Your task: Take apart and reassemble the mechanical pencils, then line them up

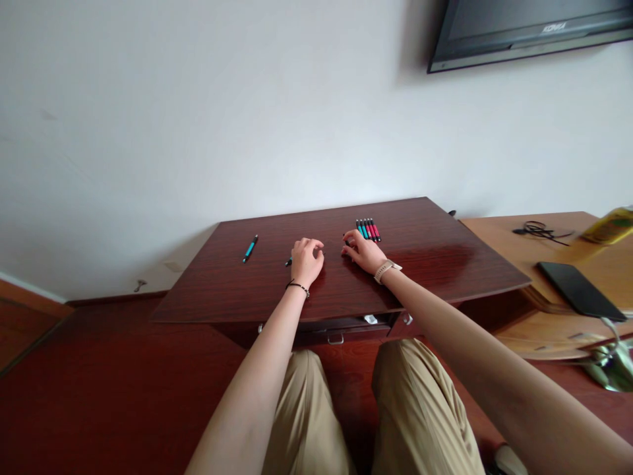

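Observation:
My left hand (306, 261) rests low over the dark table, its fingers curled and the thumb near the index finger. Whatever lies between those fingertips is too small to make out. A pen (288, 262) pokes out at the left side of this hand, mostly hidden beneath it. Facing it, my right hand (363, 252) is closed on a dark pen (347, 243), of which only a little shows at the fingertips. Just beyond the right hand, several turquoise and pink pens (368, 229) lie side by side. Apart on the left is one turquoise pen (250, 249).
The dark red wooden table (212, 284) stands against a white wall. To its right, a lighter wooden cabinet (494, 231) bears a black phone (579, 290), a coiled black cable (539, 229) and a yellow package (610, 225). A television (534, 33) hangs above.

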`<state>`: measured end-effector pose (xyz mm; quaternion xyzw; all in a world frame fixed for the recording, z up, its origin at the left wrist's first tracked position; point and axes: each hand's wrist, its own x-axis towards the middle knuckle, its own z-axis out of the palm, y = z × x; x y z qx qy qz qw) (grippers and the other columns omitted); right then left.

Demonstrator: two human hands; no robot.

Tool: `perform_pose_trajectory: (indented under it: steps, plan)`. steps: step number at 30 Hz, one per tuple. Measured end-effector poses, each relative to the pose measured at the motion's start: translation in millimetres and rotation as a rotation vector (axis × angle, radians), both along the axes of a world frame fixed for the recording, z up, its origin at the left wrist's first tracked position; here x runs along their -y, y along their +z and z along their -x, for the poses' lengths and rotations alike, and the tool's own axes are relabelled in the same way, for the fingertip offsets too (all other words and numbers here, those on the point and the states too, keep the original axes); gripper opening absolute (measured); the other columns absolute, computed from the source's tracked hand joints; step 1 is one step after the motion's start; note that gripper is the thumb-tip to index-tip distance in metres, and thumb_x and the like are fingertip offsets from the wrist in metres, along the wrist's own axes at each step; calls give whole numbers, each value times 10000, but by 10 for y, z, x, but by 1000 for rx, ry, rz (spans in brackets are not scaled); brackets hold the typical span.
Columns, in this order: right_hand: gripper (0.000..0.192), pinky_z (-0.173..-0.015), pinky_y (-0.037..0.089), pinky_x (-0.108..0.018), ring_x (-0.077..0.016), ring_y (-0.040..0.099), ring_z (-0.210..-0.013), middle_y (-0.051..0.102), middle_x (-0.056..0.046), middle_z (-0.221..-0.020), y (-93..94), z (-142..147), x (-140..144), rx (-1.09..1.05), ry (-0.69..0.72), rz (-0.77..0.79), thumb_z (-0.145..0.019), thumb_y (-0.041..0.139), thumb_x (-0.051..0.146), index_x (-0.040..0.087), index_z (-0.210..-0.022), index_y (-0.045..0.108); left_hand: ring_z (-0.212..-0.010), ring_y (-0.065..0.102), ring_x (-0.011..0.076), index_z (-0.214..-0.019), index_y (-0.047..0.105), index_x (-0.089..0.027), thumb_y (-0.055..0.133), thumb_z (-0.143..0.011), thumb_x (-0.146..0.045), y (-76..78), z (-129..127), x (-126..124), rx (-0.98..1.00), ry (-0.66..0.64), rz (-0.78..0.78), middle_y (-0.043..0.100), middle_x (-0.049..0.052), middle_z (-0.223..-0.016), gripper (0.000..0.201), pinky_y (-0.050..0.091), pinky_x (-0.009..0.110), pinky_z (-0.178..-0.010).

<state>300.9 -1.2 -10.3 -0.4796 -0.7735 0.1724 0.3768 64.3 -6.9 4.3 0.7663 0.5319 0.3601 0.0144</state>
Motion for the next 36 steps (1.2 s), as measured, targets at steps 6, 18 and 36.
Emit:
perform_pose_trajectory:
  steps: [6, 18, 36]
  plan:
    - [271, -705, 486, -306, -229, 770, -768, 834, -38, -957, -7, 7, 1, -17, -28, 1, -1011, 622, 239, 237, -1245, 486, -1169, 612, 292, -1133, 717, -265, 576, -887, -24, 37, -8, 49, -26, -66, 1, 726, 72, -1181, 371, 490, 451, -1021]
    - [194, -803, 523, -310, -237, 764, -884, 818, -39, -1011, 37, 10, 34, 71, 36, -36, -1030, 645, 325, 269, -1213, 680, -1064, 706, 225, -1143, 711, -253, 637, -1038, -206, 10, -32, 26, 53, -285, 17, 780, 41, -1096, 137, 543, 378, -1024]
    - [206, -783, 493, -291, -221, 732, -859, 804, -63, -997, 51, 19, 61, 149, 46, -97, -1058, 628, 377, 233, -1160, 735, -1006, 679, 221, -1027, 664, -244, 545, -1085, -278, 24, -17, 27, 102, -190, 51, 741, 54, -1053, 137, 536, 339, -913]
